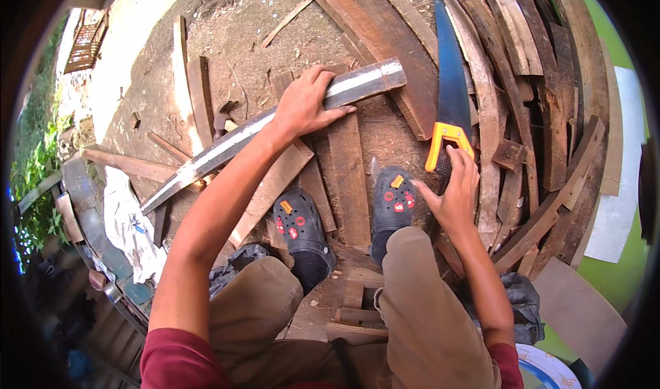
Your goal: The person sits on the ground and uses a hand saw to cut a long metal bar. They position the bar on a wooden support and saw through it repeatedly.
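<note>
My left hand [304,105] grips a long dark wooden strip [368,81] with a pale face, holding it slanted above the ground from lower left to upper right. My right hand [455,195] reaches down to a handsaw [451,80] with a dark blue blade and a yellow-orange handle [447,141]; the fingers touch the handle's lower end, and I cannot tell if they grip it. The saw lies on a stack of planks. Both my feet in dark clogs [393,200] rest on boards below.
Curved stacks of weathered planks [522,59] fill the right side. Loose boards [347,169] and a hammer [223,117] lie on the sawdust-strewn ground. A white cloth [127,224] lies at left, and pale flat panels [622,183] at far right.
</note>
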The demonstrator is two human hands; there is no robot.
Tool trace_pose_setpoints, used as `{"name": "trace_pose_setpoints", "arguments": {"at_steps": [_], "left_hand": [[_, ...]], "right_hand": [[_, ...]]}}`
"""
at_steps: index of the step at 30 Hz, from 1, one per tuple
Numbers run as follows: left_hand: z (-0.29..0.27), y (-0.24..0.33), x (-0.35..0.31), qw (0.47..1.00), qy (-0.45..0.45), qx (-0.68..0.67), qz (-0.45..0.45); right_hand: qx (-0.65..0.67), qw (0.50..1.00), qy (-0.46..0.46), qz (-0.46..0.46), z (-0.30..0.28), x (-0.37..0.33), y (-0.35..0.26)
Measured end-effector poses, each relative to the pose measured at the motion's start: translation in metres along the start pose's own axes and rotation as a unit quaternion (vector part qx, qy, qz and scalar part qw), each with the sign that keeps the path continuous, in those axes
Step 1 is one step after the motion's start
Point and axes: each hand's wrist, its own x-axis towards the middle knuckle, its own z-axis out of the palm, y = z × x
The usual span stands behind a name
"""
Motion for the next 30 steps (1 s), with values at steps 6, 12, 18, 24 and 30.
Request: {"name": "trace_pose_setpoints", "arguments": {"at_steps": [6, 12, 18, 24, 30], "left_hand": [[-0.005, 0.015, 0.002, 1.000, 0.015, -0.002, -0.013], [-0.044, 0.010, 0.009, 0.999, 0.039, 0.015, -0.001], [-0.082, 0.000, 0.013, 0.994, 0.098, 0.046, 0.013], [-0.091, 0.001, 0.018, 0.992, 0.108, 0.061, -0.005], [-0.060, -0.002, 0.019, 0.994, 0.099, 0.027, -0.048]], "right_hand": [[0.215, 0.930, -0.243, 0.170, 0.078, 0.010, -0.051], [0.191, 0.920, -0.292, 0.178, 0.125, 0.016, -0.069], [0.227, 0.934, -0.183, 0.207, 0.088, 0.064, -0.073], [0.157, 0.979, -0.122, 0.042, 0.085, 0.133, -0.070], [0.032, 0.993, -0.116, 0.010, 0.103, 0.099, -0.070]]}}
